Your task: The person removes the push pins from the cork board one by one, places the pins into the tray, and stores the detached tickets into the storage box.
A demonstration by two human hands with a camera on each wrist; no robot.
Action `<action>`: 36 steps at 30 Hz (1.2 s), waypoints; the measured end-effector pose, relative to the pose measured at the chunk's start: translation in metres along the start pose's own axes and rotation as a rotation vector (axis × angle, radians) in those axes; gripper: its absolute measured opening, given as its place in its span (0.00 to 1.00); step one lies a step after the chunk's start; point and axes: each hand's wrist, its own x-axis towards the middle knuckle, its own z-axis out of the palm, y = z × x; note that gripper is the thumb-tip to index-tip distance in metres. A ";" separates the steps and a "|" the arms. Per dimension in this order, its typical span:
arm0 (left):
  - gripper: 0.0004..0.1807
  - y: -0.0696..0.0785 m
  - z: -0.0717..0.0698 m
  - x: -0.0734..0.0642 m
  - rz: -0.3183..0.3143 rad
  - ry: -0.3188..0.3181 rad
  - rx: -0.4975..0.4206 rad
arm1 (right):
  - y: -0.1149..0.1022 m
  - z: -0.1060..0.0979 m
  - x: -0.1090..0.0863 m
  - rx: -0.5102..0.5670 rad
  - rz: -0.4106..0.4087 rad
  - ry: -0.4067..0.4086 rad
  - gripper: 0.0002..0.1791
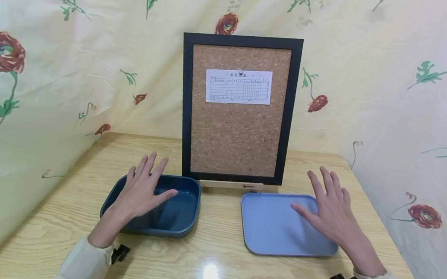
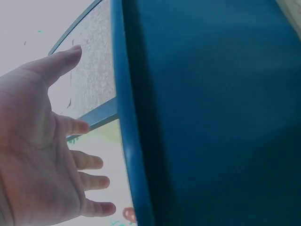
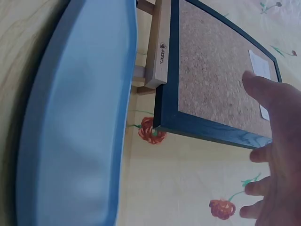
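My left hand (image 1: 140, 194) hovers with spread fingers above a dark blue deep tray (image 1: 186, 227), holding nothing. On the other side, my right hand (image 1: 333, 212) is spread in the same way over a light blue shallow tray (image 1: 268, 229), also holding nothing. Between and behind the trays stands a black-framed cork board (image 1: 235, 140). A white printed form (image 1: 238, 88) is fixed to its upper part by a pushpin (image 1: 241, 73). In the left wrist view the palm of the left hand (image 2: 37, 146) shows beside the dark tray (image 2: 225, 103).
A wooden easel ledge (image 1: 239, 186) supports the board's lower edge. Everything stands on a light wood table (image 1: 213, 225). Floral cloth (image 1: 143, 64) hangs behind and at both sides. Black wrist mounts (image 1: 121, 253) sit at the sleeves.
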 end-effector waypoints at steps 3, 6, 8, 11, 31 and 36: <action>0.52 0.002 -0.001 0.004 0.007 0.030 -0.008 | -0.002 0.001 0.007 0.013 -0.038 0.071 0.53; 0.51 0.005 -0.002 0.008 0.022 0.066 -0.024 | -0.004 0.003 0.014 0.030 -0.080 0.144 0.50; 0.51 0.007 -0.003 0.011 0.028 0.089 -0.034 | -0.006 0.004 0.019 0.041 -0.103 0.185 0.49; 0.50 0.010 -0.004 0.017 0.032 0.126 -0.051 | -0.008 0.004 0.028 0.068 -0.109 0.220 0.46; 0.43 0.026 -0.016 0.041 0.098 0.378 -0.167 | -0.025 -0.003 0.069 0.208 -0.035 0.304 0.39; 0.43 0.032 -0.025 0.042 0.105 0.391 -0.157 | -0.028 -0.005 0.075 0.199 -0.044 0.322 0.38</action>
